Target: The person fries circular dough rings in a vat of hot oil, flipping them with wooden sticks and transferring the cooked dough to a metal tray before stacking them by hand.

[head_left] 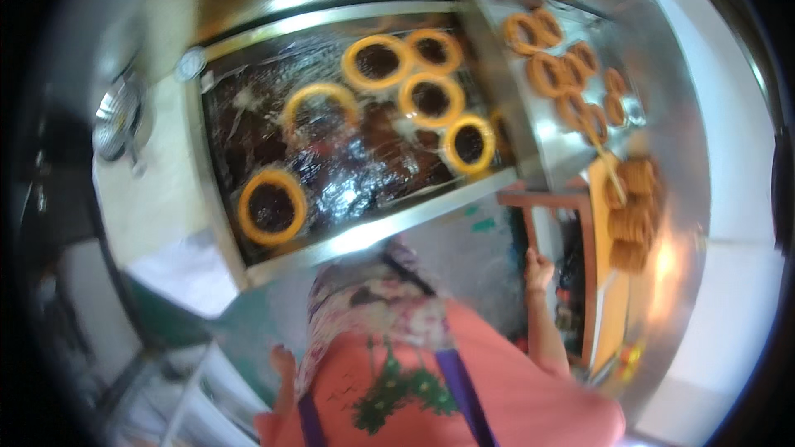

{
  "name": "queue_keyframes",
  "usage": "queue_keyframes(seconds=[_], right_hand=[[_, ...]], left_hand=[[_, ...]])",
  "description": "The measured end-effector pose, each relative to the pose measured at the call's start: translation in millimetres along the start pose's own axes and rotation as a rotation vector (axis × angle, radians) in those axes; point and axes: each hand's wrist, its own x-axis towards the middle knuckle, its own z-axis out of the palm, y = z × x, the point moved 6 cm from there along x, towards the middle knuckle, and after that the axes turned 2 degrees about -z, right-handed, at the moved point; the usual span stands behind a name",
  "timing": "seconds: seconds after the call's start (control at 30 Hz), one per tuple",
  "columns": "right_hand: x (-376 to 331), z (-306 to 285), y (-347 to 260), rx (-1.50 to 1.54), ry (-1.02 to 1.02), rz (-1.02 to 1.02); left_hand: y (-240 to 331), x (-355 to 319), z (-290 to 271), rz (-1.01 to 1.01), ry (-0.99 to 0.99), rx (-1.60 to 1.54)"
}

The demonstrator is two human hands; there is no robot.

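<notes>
Left hand [283, 358]: beside floral apron [364, 306], blurred; opening and grip cannot be determined. Six yellow rings [245, 209]: in dark oil of metal fryer [364, 238]; middle ring's lower edge indistinct. Right hand [539, 270]: partly curled near brown-framed cabinet [589, 281]; hold cannot be determined. Browned rings [534, 74]: overlapping on metal tray [537, 142].

No text, label, number or sign can be read — the small round disc [190, 64] at the vat [364, 235] corner and the red-and-yellow thing [631, 359] at lower right are too blurred.
</notes>
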Motion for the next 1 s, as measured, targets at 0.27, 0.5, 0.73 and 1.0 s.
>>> queue_keyframes(seconds=[0.27, 0.5, 0.73, 1.0], right_hand=[[216, -80, 72, 0.614, 0.073, 0.415], [338, -51, 86, 1.323, -0.072, 0.394], [401, -69, 20, 1.385, 0.065, 0.089], [379, -125, -66, 0.489, 0.336, -0.421]], left_hand=[[142, 50, 90, -0.448, -0.329, -0.496], [282, 46, 57, -0.465, -0.339, -0.706], [316, 31, 44, -0.474, -0.319, -0.792], [313, 31, 59, -0.480, -0.319, -0.858]])
